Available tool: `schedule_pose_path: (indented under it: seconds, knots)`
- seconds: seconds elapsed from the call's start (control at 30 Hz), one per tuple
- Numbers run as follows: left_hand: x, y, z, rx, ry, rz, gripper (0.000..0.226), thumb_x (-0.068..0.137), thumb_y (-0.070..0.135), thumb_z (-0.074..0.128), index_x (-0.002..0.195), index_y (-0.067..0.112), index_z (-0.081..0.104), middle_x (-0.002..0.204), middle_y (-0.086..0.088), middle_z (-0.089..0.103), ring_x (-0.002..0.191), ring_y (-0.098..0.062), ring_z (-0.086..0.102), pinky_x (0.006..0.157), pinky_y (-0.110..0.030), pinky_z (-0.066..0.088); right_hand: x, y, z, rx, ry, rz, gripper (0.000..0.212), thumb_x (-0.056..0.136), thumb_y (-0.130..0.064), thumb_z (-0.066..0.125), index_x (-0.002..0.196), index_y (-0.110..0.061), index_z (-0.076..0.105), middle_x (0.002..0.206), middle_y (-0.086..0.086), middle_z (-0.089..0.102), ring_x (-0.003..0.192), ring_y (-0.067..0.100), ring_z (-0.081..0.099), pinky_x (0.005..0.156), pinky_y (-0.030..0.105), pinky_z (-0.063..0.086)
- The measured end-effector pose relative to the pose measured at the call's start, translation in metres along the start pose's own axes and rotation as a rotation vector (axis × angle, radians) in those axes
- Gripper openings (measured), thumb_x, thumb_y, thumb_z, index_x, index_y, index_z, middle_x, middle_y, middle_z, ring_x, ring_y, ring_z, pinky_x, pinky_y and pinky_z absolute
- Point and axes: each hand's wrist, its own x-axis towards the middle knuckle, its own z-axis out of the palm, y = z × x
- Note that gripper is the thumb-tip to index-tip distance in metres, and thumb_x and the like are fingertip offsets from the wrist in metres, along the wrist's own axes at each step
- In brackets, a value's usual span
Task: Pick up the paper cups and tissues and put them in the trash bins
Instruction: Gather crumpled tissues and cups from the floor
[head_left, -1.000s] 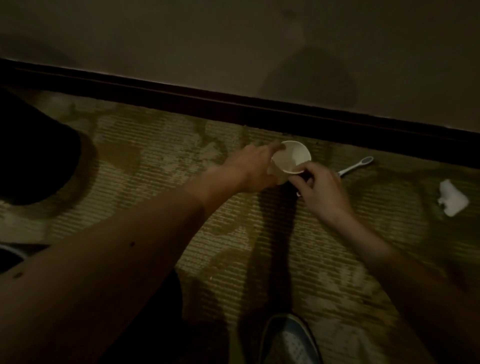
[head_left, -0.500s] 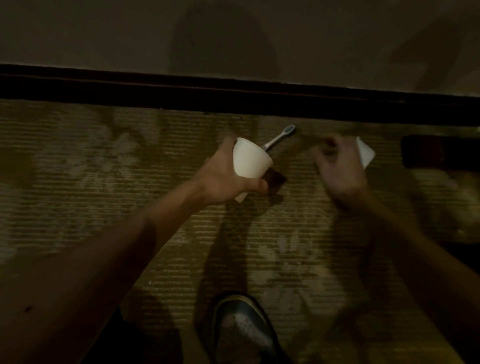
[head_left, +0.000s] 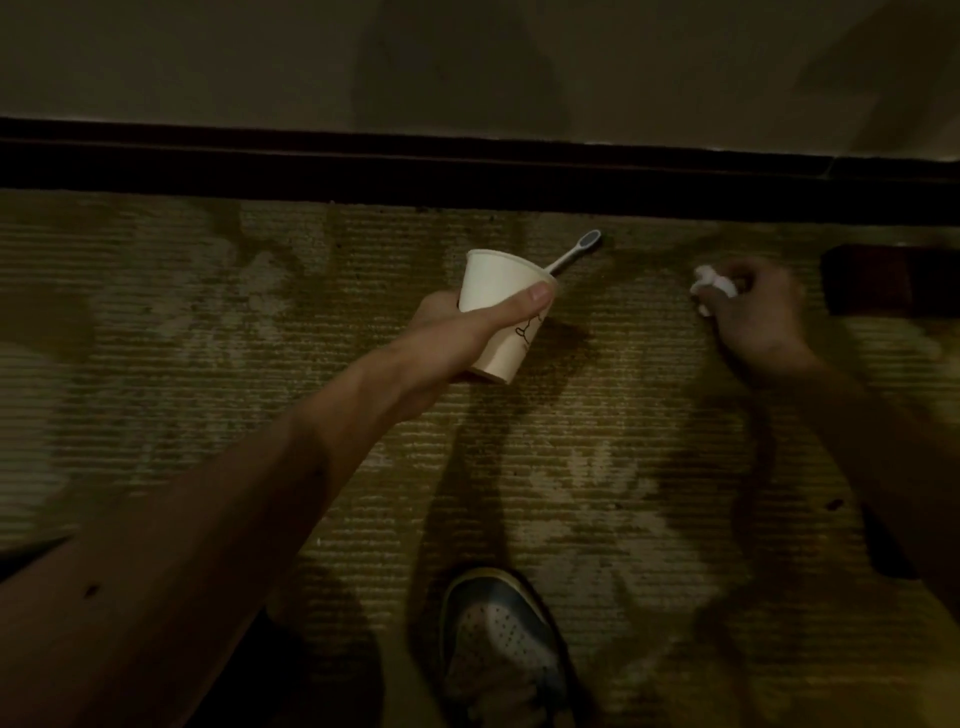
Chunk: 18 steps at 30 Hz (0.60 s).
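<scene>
My left hand (head_left: 457, 332) grips a white paper cup (head_left: 501, 296) above the carpet, thumb across its side, the cup's mouth tilted up and away. Behind the cup a toothbrush (head_left: 574, 255) lies on the carpet, its head pointing to the baseboard. To the right, my right hand (head_left: 753, 317) is curled round a crumpled white tissue (head_left: 709, 283), low over the carpet; only part of the tissue shows past the fingers. No trash bin is in view.
A dark baseboard (head_left: 467, 176) runs along the wall at the top. A dark reddish object (head_left: 883, 280) sits on the carpet at the far right. My shoe (head_left: 498, 639) stands at the bottom middle on the patterned carpet (head_left: 208, 364).
My left hand lifted the cup off the carpet, leaving the toothbrush behind. My right hand left the cup, reached right to the tissue and closed round it.
</scene>
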Motion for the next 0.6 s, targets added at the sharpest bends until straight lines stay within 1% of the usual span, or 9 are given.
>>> schedule_pose_path:
  seconds: [0.1, 0.17, 0.2, 0.27, 0.37, 0.43, 0.5, 0.57, 0.6]
  knots:
    - [-0.001, 0.000, -0.007, -0.134, -0.014, -0.032, 0.069, 0.058, 0.056, 0.077, 0.113, 0.016, 0.066, 0.090, 0.002, 0.075, 0.078, -0.010, 0.071, 0.062, -0.026, 0.055, -0.028, -0.030, 0.015, 0.340, -0.183, 0.045, 0.026, 0.087, -0.020, 0.071, 0.109, -0.019, 0.057, 0.096, -0.003, 0.067, 0.067, -0.001, 0.064, 0.050, 0.015, 0.046]
    - [-0.003, 0.002, -0.011, -0.221, -0.042, -0.044, 0.062, 0.066, 0.056, 0.075, 0.113, 0.017, 0.067, 0.089, 0.001, 0.074, 0.078, -0.011, 0.069, 0.067, -0.029, 0.057, -0.050, -0.049, 0.032, 0.455, -0.267, 0.032, 0.024, 0.084, -0.021, 0.074, 0.098, -0.023, 0.054, 0.080, -0.005, 0.071, 0.053, -0.002, 0.061, 0.044, 0.014, 0.045]
    - [-0.003, 0.003, -0.014, -0.266, -0.059, -0.052, 0.057, 0.069, 0.057, 0.074, 0.110, 0.018, 0.069, 0.091, 0.000, 0.073, 0.080, -0.013, 0.070, 0.074, -0.032, 0.058, -0.060, -0.058, 0.040, 0.492, -0.302, 0.009, 0.023, 0.084, -0.021, 0.075, 0.094, -0.023, 0.054, 0.074, -0.006, 0.072, 0.051, 0.000, 0.060, 0.044, 0.015, 0.045]
    - [-0.004, 0.005, -0.021, -0.366, -0.077, -0.071, 0.052, 0.073, 0.060, 0.071, 0.106, 0.020, 0.071, 0.099, -0.004, 0.075, 0.092, -0.018, 0.072, 0.088, -0.046, 0.056, -0.076, -0.075, 0.056, 0.549, -0.364, -0.042, 0.017, 0.084, -0.020, 0.075, 0.088, -0.018, 0.059, 0.067, -0.009, 0.071, 0.052, 0.001, 0.059, 0.046, 0.015, 0.046]
    - [-0.004, 0.007, -0.030, -0.482, -0.126, -0.055, 0.059, 0.076, 0.065, 0.066, 0.106, 0.015, 0.073, 0.104, -0.009, 0.074, 0.104, -0.026, 0.070, 0.093, -0.058, 0.050, -0.092, -0.095, 0.073, 0.577, -0.428, -0.084, 0.012, 0.083, -0.017, 0.075, 0.083, -0.016, 0.063, 0.065, -0.008, 0.070, 0.055, 0.001, 0.061, 0.050, 0.014, 0.047]
    - [-0.005, 0.009, -0.033, -0.512, -0.148, -0.055, 0.062, 0.075, 0.066, 0.066, 0.102, 0.011, 0.074, 0.100, -0.012, 0.073, 0.104, -0.029, 0.068, 0.090, -0.058, 0.052, -0.099, -0.103, 0.083, 0.583, -0.456, -0.088, 0.008, 0.084, -0.013, 0.073, 0.082, -0.017, 0.066, 0.068, -0.005, 0.071, 0.059, 0.003, 0.063, 0.054, 0.015, 0.050]
    - [-0.006, 0.010, -0.035, -0.518, -0.145, -0.061, 0.066, 0.072, 0.061, 0.071, 0.111, 0.008, 0.066, 0.097, -0.014, 0.073, 0.105, -0.032, 0.068, 0.088, -0.057, 0.053, -0.103, -0.108, 0.089, 0.568, -0.513, -0.107, 0.009, 0.087, -0.009, 0.068, 0.084, -0.017, 0.069, 0.079, -0.002, 0.072, 0.069, 0.007, 0.067, 0.058, 0.017, 0.051]
    - [-0.009, 0.011, -0.037, -0.448, -0.117, -0.060, 0.064, 0.072, 0.059, 0.073, 0.109, 0.008, 0.065, 0.100, -0.015, 0.072, 0.110, -0.035, 0.065, 0.090, -0.054, 0.054, -0.102, -0.109, 0.091, 0.513, -0.608, -0.150, 0.014, 0.091, -0.009, 0.062, 0.086, -0.018, 0.071, 0.083, -0.001, 0.073, 0.075, 0.008, 0.069, 0.060, 0.017, 0.051]
    - [-0.010, 0.010, -0.038, -0.392, -0.090, -0.057, 0.061, 0.072, 0.058, 0.073, 0.106, 0.009, 0.067, 0.099, -0.014, 0.071, 0.105, -0.032, 0.065, 0.091, -0.049, 0.054, -0.101, -0.109, 0.092, 0.496, -0.644, -0.156, 0.016, 0.092, -0.010, 0.061, 0.085, -0.019, 0.071, 0.082, -0.003, 0.074, 0.074, 0.006, 0.069, 0.059, 0.017, 0.051]
